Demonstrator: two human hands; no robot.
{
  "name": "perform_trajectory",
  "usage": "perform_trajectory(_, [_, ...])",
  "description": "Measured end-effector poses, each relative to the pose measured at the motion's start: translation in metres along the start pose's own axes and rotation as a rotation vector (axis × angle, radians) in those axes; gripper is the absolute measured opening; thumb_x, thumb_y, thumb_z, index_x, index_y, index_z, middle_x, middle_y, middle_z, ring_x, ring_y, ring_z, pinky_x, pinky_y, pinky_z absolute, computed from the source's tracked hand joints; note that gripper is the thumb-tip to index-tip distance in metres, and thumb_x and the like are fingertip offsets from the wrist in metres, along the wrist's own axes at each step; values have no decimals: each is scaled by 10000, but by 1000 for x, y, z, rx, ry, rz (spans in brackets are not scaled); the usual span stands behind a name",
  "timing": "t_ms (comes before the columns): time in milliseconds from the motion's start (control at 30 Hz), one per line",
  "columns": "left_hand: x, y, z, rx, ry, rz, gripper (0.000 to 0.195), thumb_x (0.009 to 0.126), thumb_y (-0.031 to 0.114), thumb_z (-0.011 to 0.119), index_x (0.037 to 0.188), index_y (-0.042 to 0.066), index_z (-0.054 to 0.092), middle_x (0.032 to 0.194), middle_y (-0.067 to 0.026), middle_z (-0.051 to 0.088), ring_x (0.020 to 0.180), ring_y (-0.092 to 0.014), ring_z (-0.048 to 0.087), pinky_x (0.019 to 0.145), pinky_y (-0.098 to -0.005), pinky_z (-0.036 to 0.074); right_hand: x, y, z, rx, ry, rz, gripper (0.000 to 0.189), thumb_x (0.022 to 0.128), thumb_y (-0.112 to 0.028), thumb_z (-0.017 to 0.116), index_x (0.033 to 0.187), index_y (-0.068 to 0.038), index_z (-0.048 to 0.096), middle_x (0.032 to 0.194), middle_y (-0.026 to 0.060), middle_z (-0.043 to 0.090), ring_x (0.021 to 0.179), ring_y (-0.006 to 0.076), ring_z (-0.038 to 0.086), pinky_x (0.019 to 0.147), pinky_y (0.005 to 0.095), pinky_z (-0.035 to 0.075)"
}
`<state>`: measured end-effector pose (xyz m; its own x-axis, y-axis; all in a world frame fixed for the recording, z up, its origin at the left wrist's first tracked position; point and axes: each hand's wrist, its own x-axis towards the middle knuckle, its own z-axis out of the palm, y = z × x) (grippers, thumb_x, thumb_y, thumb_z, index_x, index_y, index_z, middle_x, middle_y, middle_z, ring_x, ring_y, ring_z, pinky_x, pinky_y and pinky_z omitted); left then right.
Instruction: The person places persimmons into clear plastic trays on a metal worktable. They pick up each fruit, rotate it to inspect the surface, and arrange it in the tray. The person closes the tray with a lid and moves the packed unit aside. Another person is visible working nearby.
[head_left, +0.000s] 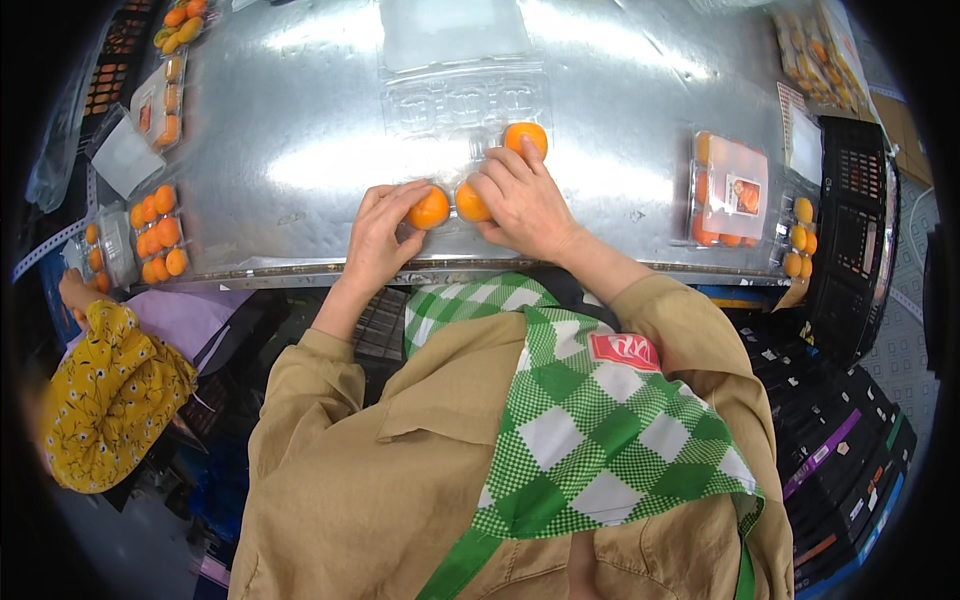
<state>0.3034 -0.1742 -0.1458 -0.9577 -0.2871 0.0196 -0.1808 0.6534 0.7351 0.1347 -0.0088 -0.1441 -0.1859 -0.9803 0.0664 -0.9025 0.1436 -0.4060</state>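
On the metal table before me lies an opened clear plastic clamshell fruit tray (465, 97) with moulded hollows. My left hand (382, 229) grips an orange round fruit (430, 208), perhaps a persimmon, at the tray's near edge. Just right of it, a second orange fruit (471, 202) sits under the fingers of my right hand (521, 199). That hand's extended index finger touches a third orange fruit (526, 140), farther back at the tray's right side. The hands are apart, with the two near fruits side by side between them.
Filled clear fruit packs stand at the left (157, 236) and right (731, 191) of the metal table (300, 135). A black plastic crate (855, 232) is beyond the right end. At the lower left, a person in a yellow floral sleeve (112, 397) reaches towards the packs.
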Motion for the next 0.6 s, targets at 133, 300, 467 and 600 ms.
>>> perform_trajectory(133, [5, 1, 1, -9, -28, 17, 588, 623, -74, 677, 1188, 68, 600, 1259, -78, 600, 1048, -296, 530, 935, -363, 446, 1, 3, 1, -31, 9, -39, 569, 581, -199, 765, 1087, -56, 548, 1067, 105, 540, 1163, 288, 477, 1063, 523, 285])
perform_trajectory(300, [6, 2, 3, 53, -26, 48, 564, 643, -84, 625, 1184, 75, 609, 1253, -101, 603, 1082, -300, 543, 951, -372, 413, 1, 4, 7, -72, -16, -50, 398, 638, -156, 699, 1013, -46, 619, 1014, 81, 583, 1131, 251, 495, 1080, 515, 284])
perform_trajectory(467, [6, 7, 3, 87, -74, 21, 559, 653, -81, 613, 1193, 66, 599, 1279, -107, 578, 1082, -327, 513, 973, -384, 401, -15, 5, -21, 49, 130, -22, 581, 627, -213, 762, 1152, -54, 570, 1144, 107, 578, 1194, 289, 471, 1051, 522, 306])
perform_trajectory(600, [13, 35, -3, 189, 34, 92, 522, 665, -43, 631, 1180, 34, 594, 1242, -149, 574, 1103, -341, 518, 976, -404, 404, -84, 57, -69, 33, 454, 351, 701, 596, -225, 806, 1210, -48, 519, 1188, 139, 547, 1218, 329, 447, 1037, 503, 325])
